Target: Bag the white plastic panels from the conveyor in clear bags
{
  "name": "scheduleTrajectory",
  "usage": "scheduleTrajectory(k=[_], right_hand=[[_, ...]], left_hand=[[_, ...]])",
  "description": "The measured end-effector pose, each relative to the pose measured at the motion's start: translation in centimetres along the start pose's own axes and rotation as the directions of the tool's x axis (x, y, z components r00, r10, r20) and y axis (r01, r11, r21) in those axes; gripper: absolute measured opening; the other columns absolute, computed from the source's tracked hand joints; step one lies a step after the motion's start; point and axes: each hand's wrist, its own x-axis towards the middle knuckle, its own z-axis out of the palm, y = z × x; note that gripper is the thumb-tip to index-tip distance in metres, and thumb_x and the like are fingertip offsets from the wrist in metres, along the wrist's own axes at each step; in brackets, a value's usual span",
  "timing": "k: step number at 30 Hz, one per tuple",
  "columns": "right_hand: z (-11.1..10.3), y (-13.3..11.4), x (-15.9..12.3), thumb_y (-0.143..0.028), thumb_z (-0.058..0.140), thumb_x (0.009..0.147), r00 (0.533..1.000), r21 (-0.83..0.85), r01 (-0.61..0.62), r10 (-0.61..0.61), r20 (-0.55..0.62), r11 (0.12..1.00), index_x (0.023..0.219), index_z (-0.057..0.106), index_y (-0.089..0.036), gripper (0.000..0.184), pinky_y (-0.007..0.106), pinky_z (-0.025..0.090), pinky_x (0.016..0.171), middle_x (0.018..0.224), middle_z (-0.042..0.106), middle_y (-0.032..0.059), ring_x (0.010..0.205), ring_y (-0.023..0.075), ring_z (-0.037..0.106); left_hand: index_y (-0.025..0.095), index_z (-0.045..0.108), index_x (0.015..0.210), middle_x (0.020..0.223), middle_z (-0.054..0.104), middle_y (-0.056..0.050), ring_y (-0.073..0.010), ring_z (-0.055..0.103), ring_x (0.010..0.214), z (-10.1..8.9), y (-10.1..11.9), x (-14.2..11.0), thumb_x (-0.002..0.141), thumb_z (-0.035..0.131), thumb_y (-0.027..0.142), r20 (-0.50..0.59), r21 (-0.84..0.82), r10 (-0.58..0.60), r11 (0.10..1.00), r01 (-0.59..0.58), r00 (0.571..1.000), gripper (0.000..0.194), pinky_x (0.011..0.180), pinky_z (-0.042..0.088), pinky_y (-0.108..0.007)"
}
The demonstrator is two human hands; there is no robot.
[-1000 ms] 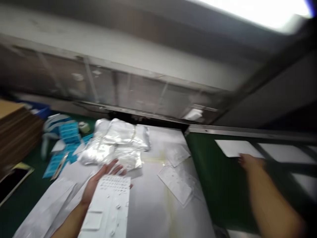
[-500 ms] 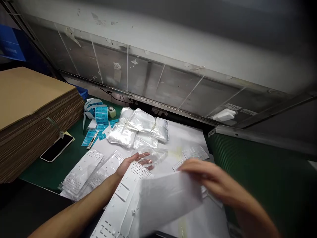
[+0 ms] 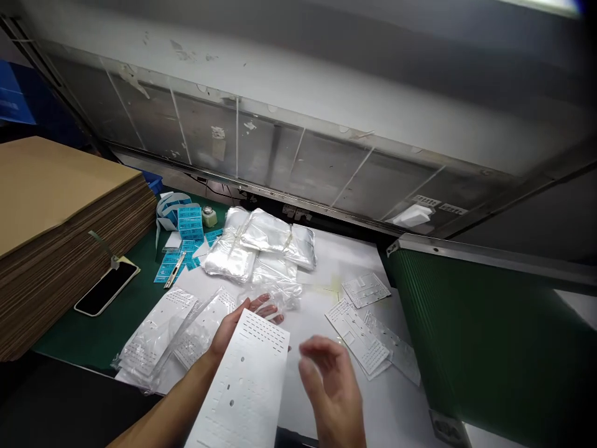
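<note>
My left hand [image 3: 237, 326] holds a white perforated panel [image 3: 245, 379] from beneath, tilted up toward me. Its fingertips reach a crumpled clear plastic bag [image 3: 273, 295] on the table. My right hand [image 3: 331, 389] hangs in the air beside the panel, fingers apart and holding nothing. The closest thing to it is a white perforated sheet [image 3: 358, 336] lying on the white work surface [image 3: 321, 261], with a clear film piece [image 3: 394, 345] partly under that sheet's right side. Bagged panels [image 3: 158, 336] lie to the left of my left forearm.
Filled clear bags [image 3: 256, 239] are heaped at the table's back, near blue labels [image 3: 190, 222]. On the left stand stacked cardboard sheets [image 3: 60, 230] and a phone [image 3: 106, 288] on a green mat. A green conveyor belt [image 3: 448, 323] runs along the right.
My right hand has moved off the panel and no longer holds the white sheet. It now hangs open lower down. The view has steadied, and the sheets on the right now show.
</note>
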Motion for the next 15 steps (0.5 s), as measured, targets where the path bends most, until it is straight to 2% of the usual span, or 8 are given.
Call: scheduleTrajectory(k=[1,2,3,5,8,10,13,15], right_hand=[[0.0,1.2,-1.1,-0.044,0.066,0.074,0.979,0.119,-0.204,0.206,-0.006,0.972,0.104,0.053,-0.024,0.038,0.044,0.043,0.089,0.101,0.061,0.0092,0.1,0.0274,0.056],[0.3,2.2,-2.1,-0.052,0.068,0.069,0.929,0.22,-0.369,0.364,0.065,0.903,0.109,0.051,-0.023,0.052,0.045,0.042,0.09,0.101,0.063,0.0098,0.1,0.0285,0.057],[0.8,3.0,-2.9,-0.057,0.071,0.063,0.874,0.294,-0.486,0.455,0.171,0.823,0.114,0.049,-0.022,0.066,0.046,0.042,0.091,0.101,0.064,0.0107,0.1,0.03,0.058],[1.9,3.7,-3.9,-0.058,0.074,0.056,0.797,0.385,-0.601,0.493,0.349,0.7,0.122,0.045,-0.019,0.082,0.047,0.041,0.091,0.102,0.066,0.0121,0.101,0.0324,0.059],[2.5,3.1,-3.8,-0.049,0.075,0.059,0.795,0.465,-0.602,0.437,0.419,0.649,0.125,0.043,-0.019,0.08,0.047,0.042,0.087,0.103,0.066,0.012,0.098,0.0332,0.061],[1.6,2.5,-3.4,-0.046,0.075,0.059,0.806,0.482,-0.589,0.427,0.41,0.649,0.126,0.043,-0.019,0.079,0.047,0.042,0.087,0.103,0.066,0.0117,0.096,0.0331,0.061],[-0.5,1.8,-2.8,-0.045,0.076,0.057,0.826,0.465,-0.562,0.434,0.359,0.685,0.127,0.043,-0.019,0.081,0.047,0.042,0.087,0.105,0.066,0.0122,0.098,0.0339,0.06],[-1.4,1.2,-2.3,-0.043,0.075,0.058,0.847,0.454,-0.53,0.424,0.32,0.716,0.132,0.038,-0.023,0.085,0.048,0.042,0.088,0.11,0.064,0.0119,0.102,0.0343,0.058]], left_hand=[[0.021,0.057,0.113,0.107,0.061,-0.009,-0.0303,0.053,0.111,-0.3,0.3,-0.1,0.087,0.048,0.042,0.026,-0.077,-0.025,0.997,0.027,0.999,0.034,0.094,0.038,-0.059],[0.023,0.055,0.115,0.108,0.06,-0.008,-0.0296,0.052,0.112,-0.5,0.4,-0.2,0.087,0.048,0.041,0.046,-0.141,-0.032,0.989,0.038,0.998,0.034,0.094,0.037,-0.059],[0.024,0.054,0.116,0.109,0.06,-0.007,-0.0289,0.052,0.113,-0.7,0.4,-0.2,0.087,0.048,0.04,0.05,-0.175,-0.023,0.984,0.032,0.999,0.034,0.095,0.037,-0.058],[0.023,0.055,0.116,0.109,0.06,-0.007,-0.0277,0.052,0.112,-0.9,0.2,0.0,0.087,0.049,0.04,0.009,-0.144,0.012,0.989,-0.011,1.0,0.034,0.095,0.039,-0.052],[0.02,0.057,0.114,0.105,0.062,-0.009,-0.0261,0.057,0.103,-1.0,0.1,0.5,0.085,0.052,0.041,-0.095,0.029,0.093,0.995,-0.09,0.991,0.036,0.088,0.045,-0.043],[0.018,0.059,0.11,0.094,0.064,-0.007,-0.0236,0.061,0.092,-1.3,0.7,0.7,0.084,0.052,0.043,-0.152,0.207,0.236,0.957,-0.203,0.96,0.036,0.085,0.046,-0.039],[0.014,0.062,0.101,0.067,0.06,0.0,-0.0182,0.061,0.077,-1.8,2.4,0.6,0.084,0.054,0.041,-0.15,0.507,0.526,0.768,-0.392,0.837,0.033,0.084,0.044,-0.034],[0.015,0.06,0.103,0.056,0.052,0.004,-0.0157,0.058,0.068,-1.9,3.2,0.3,0.083,0.057,0.039,-0.114,0.659,0.623,0.631,-0.411,0.774,0.032,0.079,0.043,-0.03]])
